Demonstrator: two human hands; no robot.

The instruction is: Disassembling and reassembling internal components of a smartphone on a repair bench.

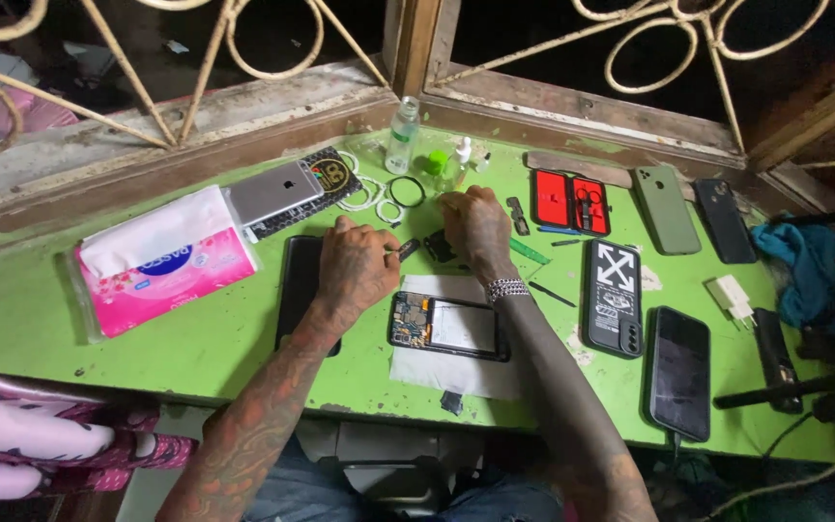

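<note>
My left hand (355,266) is closed around a thin metal tool whose tip points right toward a small dark part (408,249) on the green table (195,338). My right hand (475,224) reaches forward over another small dark part (437,247), fingers curled near the little bottles; what it grips is hidden. An opened phone (448,327) with bare circuit board lies on white paper just below both hands. A dark phone screen (299,285) lies under my left wrist.
A pink tissue pack (161,261), a silver phone and patterned case sit left. A clear bottle (401,133), rings and small vials stand at the back. A red tool case (570,201), several phones, a charger (732,298) and cables lie right. Window bars rise behind.
</note>
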